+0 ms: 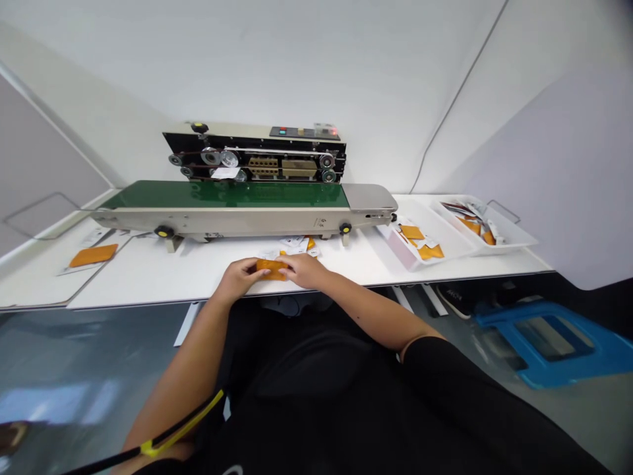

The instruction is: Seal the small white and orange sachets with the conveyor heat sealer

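Near the table's front edge, an orange packet [271, 269] is held between my two hands. My left hand [239, 277] pinches its left side, thumb in front. My right hand [302, 269] grips the right side with thumb and fingers. Just behind the packet lies a small pile of white and orange packets [299, 247], partly hidden by my right hand. Beyond that stands a band sealing machine [257, 158] with a green conveyor belt [232, 195]. A small white piece [225, 173] sits at its rollers.
Two white trays hold orange and white packets: a nearer tray [403, 254] and a farther tray [519, 239] at the right. Another orange packet [93, 255] lies on papers at the left. A blue plastic stool [593, 353] stands on the floor at the right.
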### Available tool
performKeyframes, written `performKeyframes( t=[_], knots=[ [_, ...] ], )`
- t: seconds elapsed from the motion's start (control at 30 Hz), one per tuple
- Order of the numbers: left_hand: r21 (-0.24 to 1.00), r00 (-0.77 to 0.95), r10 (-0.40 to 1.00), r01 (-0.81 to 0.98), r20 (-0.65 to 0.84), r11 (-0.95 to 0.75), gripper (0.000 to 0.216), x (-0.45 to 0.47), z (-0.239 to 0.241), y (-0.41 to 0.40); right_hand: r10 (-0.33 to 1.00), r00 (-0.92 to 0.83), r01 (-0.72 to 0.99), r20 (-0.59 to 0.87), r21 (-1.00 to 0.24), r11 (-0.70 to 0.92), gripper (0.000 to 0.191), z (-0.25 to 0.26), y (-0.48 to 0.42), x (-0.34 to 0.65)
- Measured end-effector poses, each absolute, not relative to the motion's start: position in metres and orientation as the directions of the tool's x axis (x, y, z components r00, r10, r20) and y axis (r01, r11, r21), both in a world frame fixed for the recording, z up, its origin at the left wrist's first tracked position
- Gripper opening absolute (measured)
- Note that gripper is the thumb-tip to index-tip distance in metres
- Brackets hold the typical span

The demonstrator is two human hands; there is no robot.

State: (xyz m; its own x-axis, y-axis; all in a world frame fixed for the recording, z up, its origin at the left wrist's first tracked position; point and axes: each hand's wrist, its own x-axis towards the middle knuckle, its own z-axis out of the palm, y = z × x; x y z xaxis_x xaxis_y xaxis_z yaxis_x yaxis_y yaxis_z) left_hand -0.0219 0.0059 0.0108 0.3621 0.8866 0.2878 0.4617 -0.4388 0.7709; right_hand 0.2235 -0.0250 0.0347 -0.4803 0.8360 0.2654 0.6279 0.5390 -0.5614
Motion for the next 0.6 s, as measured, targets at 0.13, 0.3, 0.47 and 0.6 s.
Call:
performKeyframes(
  t=[0.13, 0.3, 0.47, 0.6],
  knots=[
    [0.779, 0.313, 0.894, 0.45, 0.321, -0.437, 0.052, -0.022, 0.011, 0.008, 0.9, -0.335, 0.454, 0.278, -0.79, 0.412, 0.029, 0.08, 0.0, 0.25],
    [0.776, 0.263, 0.902, 0.461, 0.343, -0.43, 0.05, -0.021, 0.014, 0.006, 0.927, 0.299, -0.007, 0.228, -0.971, 0.241, 0.017, 0.143, 0.059, 0.321],
    [0.704, 0.286, 0.882, 0.53, 0.375, -0.472, 0.046, -0.022, 0.017, 0.006, 0.842, 0.539, -0.239, 0.004, -0.958, 0.158, 0.017, 0.168, 0.104, 0.361],
    [0.587, 0.405, 0.795, 0.536, 0.452, -0.607, 0.045, -0.019, 0.016, 0.012, 0.862, 0.495, -0.302, -0.113, -0.952, 0.049, 0.021, 0.168, 0.126, 0.355]
  ],
)
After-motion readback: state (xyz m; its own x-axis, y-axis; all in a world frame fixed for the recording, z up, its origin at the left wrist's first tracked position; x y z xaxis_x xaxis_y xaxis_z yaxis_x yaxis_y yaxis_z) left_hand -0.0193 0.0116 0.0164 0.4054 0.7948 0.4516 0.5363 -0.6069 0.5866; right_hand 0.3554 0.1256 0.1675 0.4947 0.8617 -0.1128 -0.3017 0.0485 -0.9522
